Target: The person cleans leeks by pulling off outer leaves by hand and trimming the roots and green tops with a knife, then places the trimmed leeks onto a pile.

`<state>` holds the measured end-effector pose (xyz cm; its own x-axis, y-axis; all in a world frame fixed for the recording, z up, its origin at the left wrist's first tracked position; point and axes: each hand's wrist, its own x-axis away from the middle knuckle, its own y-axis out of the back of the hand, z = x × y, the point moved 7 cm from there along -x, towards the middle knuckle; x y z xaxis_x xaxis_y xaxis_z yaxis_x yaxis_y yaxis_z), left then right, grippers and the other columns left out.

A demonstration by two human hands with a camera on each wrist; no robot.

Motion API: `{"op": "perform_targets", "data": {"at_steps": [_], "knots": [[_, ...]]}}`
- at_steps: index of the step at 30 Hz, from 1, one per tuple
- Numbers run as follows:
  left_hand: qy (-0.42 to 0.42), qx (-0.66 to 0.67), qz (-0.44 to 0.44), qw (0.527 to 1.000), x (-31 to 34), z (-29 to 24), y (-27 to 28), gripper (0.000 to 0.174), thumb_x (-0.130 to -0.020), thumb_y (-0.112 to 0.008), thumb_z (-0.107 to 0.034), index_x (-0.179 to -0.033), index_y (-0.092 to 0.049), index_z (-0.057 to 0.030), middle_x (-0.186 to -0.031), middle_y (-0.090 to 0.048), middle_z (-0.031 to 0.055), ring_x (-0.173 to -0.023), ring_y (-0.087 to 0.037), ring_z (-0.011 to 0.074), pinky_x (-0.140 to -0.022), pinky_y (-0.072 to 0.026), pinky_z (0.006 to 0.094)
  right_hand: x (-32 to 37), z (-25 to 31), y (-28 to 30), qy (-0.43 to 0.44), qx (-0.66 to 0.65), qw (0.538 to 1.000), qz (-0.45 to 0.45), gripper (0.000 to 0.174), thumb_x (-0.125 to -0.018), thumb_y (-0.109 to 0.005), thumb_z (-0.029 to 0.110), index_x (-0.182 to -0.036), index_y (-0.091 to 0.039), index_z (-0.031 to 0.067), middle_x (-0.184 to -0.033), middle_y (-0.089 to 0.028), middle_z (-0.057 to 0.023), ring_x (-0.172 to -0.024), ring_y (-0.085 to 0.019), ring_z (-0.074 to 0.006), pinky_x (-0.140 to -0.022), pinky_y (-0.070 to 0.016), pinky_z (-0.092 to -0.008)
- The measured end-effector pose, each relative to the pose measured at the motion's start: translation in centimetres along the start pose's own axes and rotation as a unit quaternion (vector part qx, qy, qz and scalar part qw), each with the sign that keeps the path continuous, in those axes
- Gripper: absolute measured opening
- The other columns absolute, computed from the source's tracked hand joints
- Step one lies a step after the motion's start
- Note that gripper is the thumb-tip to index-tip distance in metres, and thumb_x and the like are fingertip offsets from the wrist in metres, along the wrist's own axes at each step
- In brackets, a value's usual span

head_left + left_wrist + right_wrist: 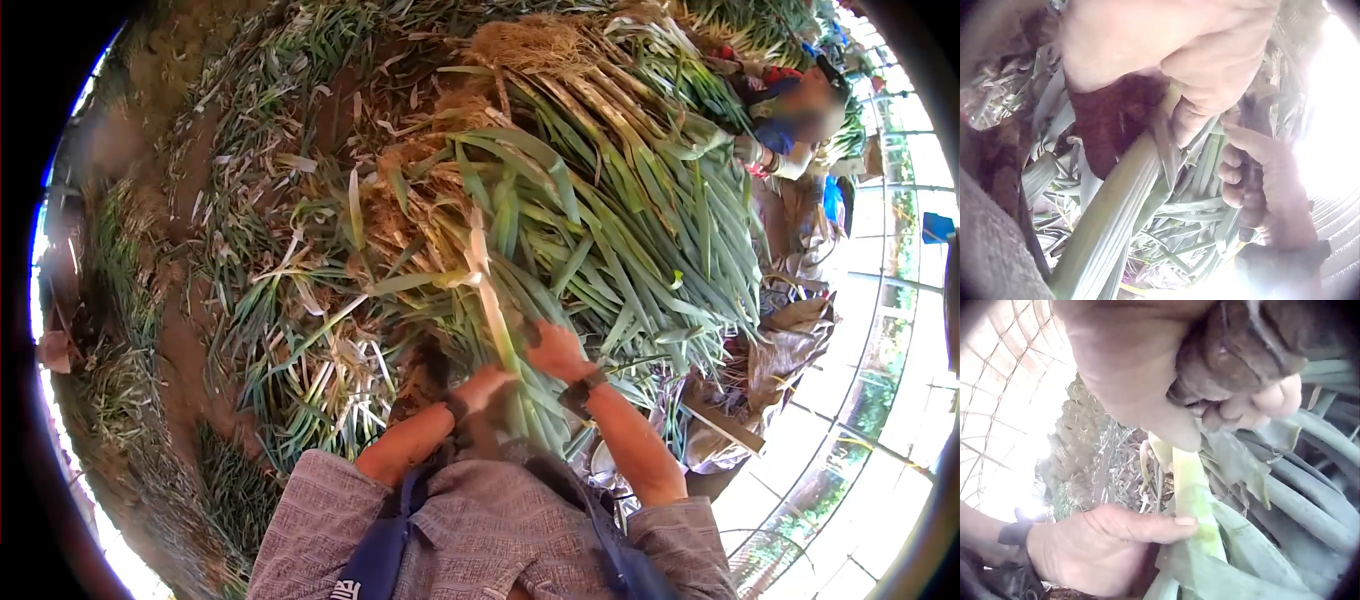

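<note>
Currently: left hand (pixel 487 385) is clamped round one long leek stalk, pale at the shank and green in the leaves (pixel 492 300). Its fingers are curled tight and its thumb (pixel 1169 528) lies flat along the shank. Right hand (pixel 555 350) sits close beside the left fingers, on the same stalk. Its fingers are closed round a dark stubby object (pixel 1235 353), and its thumb presses against the pale part of the stalk. The stalk runs out from between both hands and over the big heap of green leeks with straw-coloured roots (pixel 620 200), which lies just beyond the fingertips.

Risks, judged:
- If the dark stubby object is a blade, a slip along the shank could bring it onto the left thumb, which lies near it.
- Should either grip shift, outer leaves may tear rather than come away clean.

Unclear:
- What the dark stubby object is; it hides the right fingertips.
- The left fingertips, which are wrapped out of sight behind the stalk.
- The far side of both wrist views, washed out by glare.
</note>
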<state>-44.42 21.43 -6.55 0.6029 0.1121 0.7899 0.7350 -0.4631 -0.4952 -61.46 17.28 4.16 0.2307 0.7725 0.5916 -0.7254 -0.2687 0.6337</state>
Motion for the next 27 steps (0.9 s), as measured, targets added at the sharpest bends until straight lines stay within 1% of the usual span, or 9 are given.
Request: {"op": "perform_targets", "data": {"at_steps": [4,7,10,12,14,17,21,24,27], "knots": [[-0.052,0.005,-0.033,0.998,1.4,-2.3,0.1,0.025,-0.089,-0.066,-0.014,-0.110,-0.062,-0.0011,-0.098,-0.066,0.0078,-0.089,-0.065,0.0200,-0.080,-0.0545,0.0364,2.6,-1.1,1.5,0.066,-0.065,0.996,0.003,0.042,-0.074,-0.066,0.028,-0.111,-0.062,0.0084,-0.089,-0.066,-0.0214,-0.086,-0.064,-0.0390,-0.075,-0.0498,-0.0467],[-0.091,0.050,-0.021,0.994,2.4,-4.9,1.1,0.026,-0.091,-0.062,-0.017,-0.112,-0.060,-0.0006,-0.101,-0.067,0.0095,-0.094,-0.064,0.0221,-0.084,-0.0542,0.0390,6.4,-1.8,2.6,0.058,-0.069,0.995,0.032,0.039,-0.073,-0.068,0.025,-0.107,-0.064,0.0059,-0.074,-0.064,-0.0170,-0.066,-0.062,-0.0341,-0.064,-0.0489,-0.0431],[-0.029,0.186,0.049,0.981,2.1,-7.3,2.6,0.025,-0.093,-0.058,-0.018,-0.112,-0.059,-0.0013,-0.105,-0.066,0.0112,-0.097,-0.064,0.0255,-0.086,-0.0540,0.0435,10.7,-1.7,2.1,0.044,-0.053,0.996,0.047,0.038,-0.074,-0.068,0.023,-0.107,-0.063,0.0055,-0.073,-0.063,-0.0158,-0.064,-0.061,-0.0313,-0.063,-0.0487,-0.0419],[-0.019,0.194,0.015,0.981,1.9,-9.4,4.8,0.024,-0.095,-0.056,-0.020,-0.111,-0.058,-0.0021,-0.106,-0.065,0.0121,-0.097,-0.064,0.0285,-0.088,-0.0538,0.0462,13.6,0.3,2.1,0.046,-0.093,0.994,0.036,0.038,-0.073,-0.070,0.021,-0.107,-0.063,0.0042,-0.068,-0.059,-0.0133,-0.060,-0.057,-0.0260,-0.059,-0.0458,-0.0386],[-0.031,0.174,0.010,0.984,3.0,-13.6,5.7,0.025,-0.095,-0.057,-0.023,-0.111,-0.059,-0.0034,-0.107,-0.064,0.0122,-0.095,-0.064,0.0282,-0.088,-0.0534,0.0463,15.5,1.5,1.8,-0.032,-0.078,0.995,0.058,0.038,-0.075,-0.068,0.022,-0.110,-0.063,0.0091,-0.080,-0.065,-0.0167,-0.072,-0.063,-0.0326,-0.067,-0.0489,-0.0415],[-0.066,0.132,-0.006,0.989,2.1,-18.1,9.1,0.023,-0.094,-0.059,-0.024,-0.108,-0.059,-0.0049,-0.104,-0.064,0.0109,-0.091,-0.065,0.0258,-0.085,-0.0548,0.0451,16.9,1.8,1.5,-0.118,-0.103,0.988,-0.016,0.040,-0.075,-0.069,0.022,-0.111,-0.062,0.0076,-0.075,-0.061,-0.0157,-0.068,-0.062,-0.0303,-0.065,-0.0483,-0.0397],[-0.121,0.153,0.052,0.979,2.9,-25.1,9.9,0.019,-0.091,-0.062,-0.021,-0.103,-0.059,-0.0057,-0.097,-0.063,0.0073,-0.090,-0.061,0.0223,-0.080,-0.0546,0.0491,17.9,3.4,2.2,-0.108,-0.154,0.969,-0.161,0.044,-0.075,-0.075,0.021,-0.114,-0.063,0.0055,-0.076,-0.062,-0.0155,-0.068,-0.061,-0.0255,-0.066,-0.0487,-0.0378],[-0.187,0.212,0.094,0.955,5.6,-28.1,10.1,0.014,-0.091,-0.058,-0.013,-0.101,-0.059,-0.0043,-0.098,-0.065,0.0096,-0.090,-0.063,0.0240,-0.086,-0.0529,0.0454,17.9,4.5,3.4,-0.158,-0.146,0.965,-0.151,0.045,-0.076,-0.074,0.020,-0.117,-0.062,0.0044,-0.076,-0.062,-0.0153,-0.068,-0.061,-0.0254,-0.065,-0.0486,-0.0372],[-0.149,0.172,0.041,0.973,8.6,-25.5,8.9,0.014,-0.088,-0.058,-0.010,-0.100,-0.060,-0.0033,-0.099,-0.066,0.0104,-0.092,-0.064,0.0247,-0.086,-0.0535,0.0416,17.3,6.7,3.3,-0.086,-0.116,0.976,-0.160,0.047,-0.076,-0.073,0.020,-0.119,-0.062,0.0047,-0.082,-0.066,-0.0193,-0.075,-0.066,-0.0313,-0.069,-0.0508,-0.0396]]}}
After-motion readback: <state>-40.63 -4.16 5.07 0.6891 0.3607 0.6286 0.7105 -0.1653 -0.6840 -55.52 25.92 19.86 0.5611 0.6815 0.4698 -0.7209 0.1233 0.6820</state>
